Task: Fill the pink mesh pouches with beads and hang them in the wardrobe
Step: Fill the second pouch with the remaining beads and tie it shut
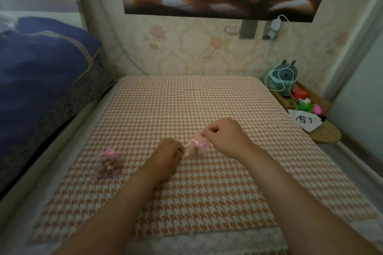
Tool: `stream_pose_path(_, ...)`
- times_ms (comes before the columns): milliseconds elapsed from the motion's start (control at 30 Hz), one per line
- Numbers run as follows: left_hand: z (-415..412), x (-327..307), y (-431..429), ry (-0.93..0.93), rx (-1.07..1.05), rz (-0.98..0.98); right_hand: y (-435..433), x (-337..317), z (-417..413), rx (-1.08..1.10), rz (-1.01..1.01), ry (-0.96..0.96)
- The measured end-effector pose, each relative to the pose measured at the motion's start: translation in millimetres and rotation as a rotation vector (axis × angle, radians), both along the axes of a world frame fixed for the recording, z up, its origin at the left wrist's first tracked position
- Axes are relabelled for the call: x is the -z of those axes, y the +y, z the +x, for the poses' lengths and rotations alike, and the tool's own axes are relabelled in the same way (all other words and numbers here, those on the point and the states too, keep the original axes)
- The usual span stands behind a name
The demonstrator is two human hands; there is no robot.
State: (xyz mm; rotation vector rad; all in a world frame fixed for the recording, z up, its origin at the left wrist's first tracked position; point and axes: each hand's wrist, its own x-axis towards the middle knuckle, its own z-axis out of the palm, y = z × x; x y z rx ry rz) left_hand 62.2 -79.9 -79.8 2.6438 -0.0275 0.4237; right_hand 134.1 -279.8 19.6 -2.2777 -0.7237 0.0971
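An orange-and-white houndstooth mat [186,99] fills the middle of the frame, with a white lace edge [207,240] along the bottom. Left of centre on it lies a pink mesh pouch [108,164] full of brown beads [109,166]. At centre a second pouch [196,147] is pinched between the left hand [167,157] and the right hand [226,136]; whether it touches the mat is unclear.

Dim, warm indoor light, soft picture.
Faint shadows; the left hand [167,157] and right hand [224,136] show motion blur, and wide-angle distortion bows the edges of the orange-and-white houndstooth mat [186,99].

pink mesh pouch [198,146] pinched aloft, filled pouch [108,164] lying left
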Motion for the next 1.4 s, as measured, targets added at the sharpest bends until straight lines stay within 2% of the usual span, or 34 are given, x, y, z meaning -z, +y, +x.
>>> stream_pose_path(167,-31,-1,3,-0.026,0.005,0.040,7,-1,-20,-0.036,-0.025,0.137)
stream_pose_path(333,-42,-15,3,0.010,-0.013,-0.014,8,2,-29,-0.071,-0.090,0.084)
stream_pose_path(500,-40,-34,2,0.049,-0.133,-0.193,4,-1,-29,-0.088,-0.112,0.035)
stream_pose_path(633,-30,-60,-10,-0.136,-0.220,-0.469,1,-1,-25,-0.087,-0.129,0.015)
stream_pose_path(733,-26,-82,-26,-0.189,-0.149,-0.522,1,-5,-25,-0.102,-0.139,0.025)
stream_pose_path(900,-19,-84,-41,-0.051,-0.057,-0.455,1,-7,-26,-0.093,-0.160,0.038)
stream_pose_path(1033,-17,-80,-39,-0.031,-0.043,-0.279,-2,-7,-26,-0.099,-0.198,0.049)
stream_pose_path(1100,-17,-78,-38,-0.014,-0.034,-0.261,-2,-8,-26,-0.105,-0.201,0.039)
stream_pose_path(1267,-21,-84,-26,-0.004,-0.076,-0.325,4,-9,-28,-0.100,-0.194,0.004)
stream_pose_path(1400,-37,-90,-1,0.062,-0.177,-0.222,10,-11,-32,-0.093,-0.157,0.008)
